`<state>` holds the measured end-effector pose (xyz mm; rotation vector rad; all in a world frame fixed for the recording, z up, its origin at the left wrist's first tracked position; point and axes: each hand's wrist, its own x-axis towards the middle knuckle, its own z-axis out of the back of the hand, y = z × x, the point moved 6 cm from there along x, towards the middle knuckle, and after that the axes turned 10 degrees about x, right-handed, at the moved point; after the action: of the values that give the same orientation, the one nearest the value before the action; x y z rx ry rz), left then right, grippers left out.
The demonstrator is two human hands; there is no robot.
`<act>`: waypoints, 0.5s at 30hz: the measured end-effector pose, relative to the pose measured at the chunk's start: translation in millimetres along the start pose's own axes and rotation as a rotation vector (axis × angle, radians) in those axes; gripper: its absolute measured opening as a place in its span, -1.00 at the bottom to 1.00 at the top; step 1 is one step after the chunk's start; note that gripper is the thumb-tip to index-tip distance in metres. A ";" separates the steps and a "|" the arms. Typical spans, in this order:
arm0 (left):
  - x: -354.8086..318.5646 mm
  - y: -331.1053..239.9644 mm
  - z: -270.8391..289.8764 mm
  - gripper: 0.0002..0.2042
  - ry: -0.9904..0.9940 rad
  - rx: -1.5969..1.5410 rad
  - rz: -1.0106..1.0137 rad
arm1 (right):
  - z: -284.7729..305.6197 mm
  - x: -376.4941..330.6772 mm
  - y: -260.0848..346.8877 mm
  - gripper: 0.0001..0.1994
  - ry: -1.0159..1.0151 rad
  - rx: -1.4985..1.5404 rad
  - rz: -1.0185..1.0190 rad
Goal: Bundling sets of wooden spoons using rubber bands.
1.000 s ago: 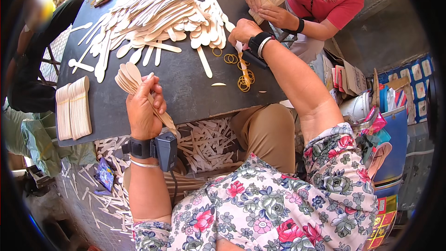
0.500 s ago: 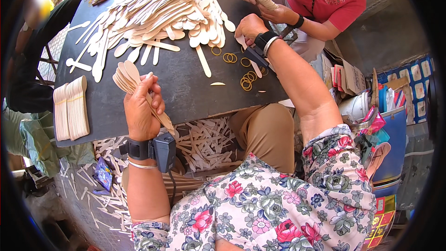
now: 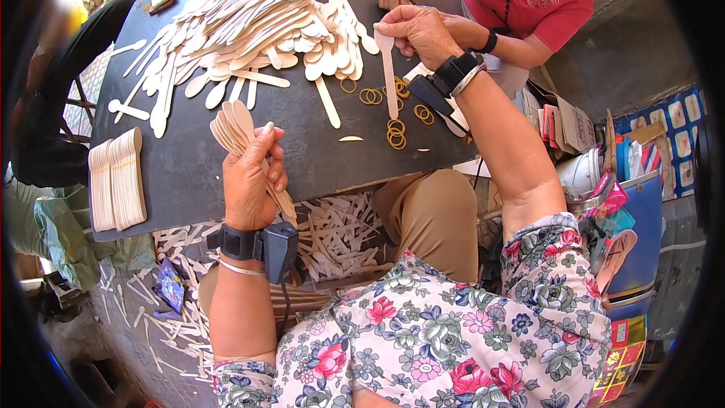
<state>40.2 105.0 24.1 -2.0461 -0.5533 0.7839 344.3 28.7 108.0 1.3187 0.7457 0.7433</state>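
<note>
The left hand is closed around a fan of wooden spoons at the table's near edge. Farther right, the right hand pinches a single spoon by its broad end, handle hanging toward rubber bands; whether they touch is hard to tell. A spoon pile lies far left, a banded bundle near left.

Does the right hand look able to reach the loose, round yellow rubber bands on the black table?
Likely yes: most bands lie uncovered near the right hand, though it holds a pale wooden spoon.
</note>
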 end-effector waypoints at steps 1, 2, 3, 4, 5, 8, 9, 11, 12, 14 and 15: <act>-0.9 0.0 -2.0 -0.82 0.000 0.003 -0.003 | -5.6 -4.0 2.6 -0.87 0.000 0.003 0.003; -1.9 1.4 -8.4 -0.80 0.032 0.030 -0.004 | -14.6 -9.5 6.4 -0.87 0.035 -0.003 0.022; -4.0 2.2 -12.9 -0.78 0.062 0.058 -0.004 | -25.2 -14.9 9.7 -0.88 0.072 -0.006 0.041; -6.1 3.1 -16.4 -0.76 0.113 0.057 -0.005 | -37.0 -19.7 11.5 -0.88 0.133 0.019 0.050; -7.3 3.9 -20.7 -0.76 0.114 0.061 -0.003 | -44.8 -25.5 10.7 -0.88 0.130 0.023 0.050; -11.5 7.8 -40.0 -0.72 0.237 0.086 0.024 | -86.8 -45.9 2.0 -0.88 0.326 0.303 -0.052; -14.2 8.6 -41.9 -0.72 0.231 0.090 0.027 | -101.3 -52.4 -0.6 -0.88 0.378 0.355 -0.085; -18.8 9.5 -49.9 -0.71 0.274 0.109 0.014 | -118.9 -63.2 -4.8 -0.88 0.423 0.377 -0.107; -19.1 10.9 -51.9 -0.72 0.341 0.151 0.011 | -127.2 -68.4 -8.3 -0.88 0.481 0.398 -0.126; -16.7 17.1 -47.1 -0.74 0.304 0.156 0.049 | -132.8 -72.3 -12.2 -0.85 0.537 0.390 -0.127; -15.4 19.8 -42.4 -0.75 0.263 0.160 0.081 | -130.1 -73.2 -10.6 -0.85 0.531 0.392 -0.130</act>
<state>61.0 60.9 31.2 -1.9915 -0.2526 0.5737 196.4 40.1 88.4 1.4147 1.4472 0.8831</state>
